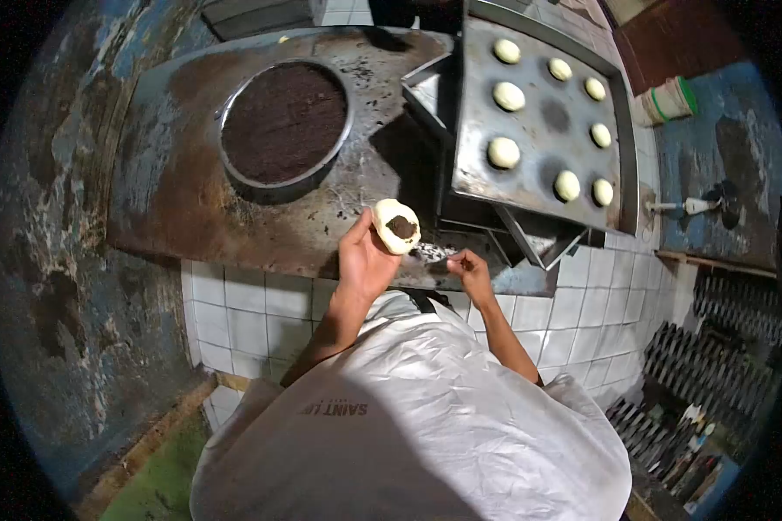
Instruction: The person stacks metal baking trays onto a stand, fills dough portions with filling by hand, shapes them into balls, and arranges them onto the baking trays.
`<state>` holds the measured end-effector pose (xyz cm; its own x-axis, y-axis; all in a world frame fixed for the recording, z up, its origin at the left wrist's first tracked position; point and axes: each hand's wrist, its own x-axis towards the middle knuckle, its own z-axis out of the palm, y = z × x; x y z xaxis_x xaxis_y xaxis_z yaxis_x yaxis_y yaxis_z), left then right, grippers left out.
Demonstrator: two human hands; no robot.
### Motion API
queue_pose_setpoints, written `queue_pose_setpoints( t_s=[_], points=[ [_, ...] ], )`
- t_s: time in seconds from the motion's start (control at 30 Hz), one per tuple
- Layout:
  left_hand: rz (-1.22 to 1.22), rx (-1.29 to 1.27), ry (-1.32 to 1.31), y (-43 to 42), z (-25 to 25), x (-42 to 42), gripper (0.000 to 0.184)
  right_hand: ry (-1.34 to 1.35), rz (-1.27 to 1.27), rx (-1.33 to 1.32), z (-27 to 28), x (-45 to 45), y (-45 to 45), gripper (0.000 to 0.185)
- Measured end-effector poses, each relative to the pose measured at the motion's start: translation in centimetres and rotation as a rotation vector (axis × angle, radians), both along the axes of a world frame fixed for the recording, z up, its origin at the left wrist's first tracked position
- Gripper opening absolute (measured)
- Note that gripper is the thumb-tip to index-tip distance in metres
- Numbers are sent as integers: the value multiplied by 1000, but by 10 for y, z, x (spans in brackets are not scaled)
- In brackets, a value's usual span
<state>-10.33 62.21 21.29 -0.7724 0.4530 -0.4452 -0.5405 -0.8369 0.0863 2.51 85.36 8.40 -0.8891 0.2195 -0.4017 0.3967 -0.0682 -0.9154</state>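
A flattened round of pale dough with dark filling at its middle rests on the fingers of my left hand. My right hand is to the right of it, near the table's front edge, fingers pinched together; whatever may be between them is too small to name. White and dark crumbs lie on the table between my hands. A large round pan full of dark, crumbly filling stands behind and left of my left hand.
On the right, a metal tray with several dough balls sits on stacked trays. The worn table ends just before my body. A white container with green bands is at the far right.
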Motion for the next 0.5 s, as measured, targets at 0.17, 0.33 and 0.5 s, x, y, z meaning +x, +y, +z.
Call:
queue_pose_setpoints(
  t_s=[0.17,0.33,0.5],
  points=[
    [-133,14,-19,44,-3,22,62,-153,220,1038,-55,36,55,34],
    [-171,-87,8,69,2,50,61,140,-8,49,90,-11,10,39],
    [-187,-466,257,61,-3,61,41,-114,210,-756,155,-43,13,46]
  ],
)
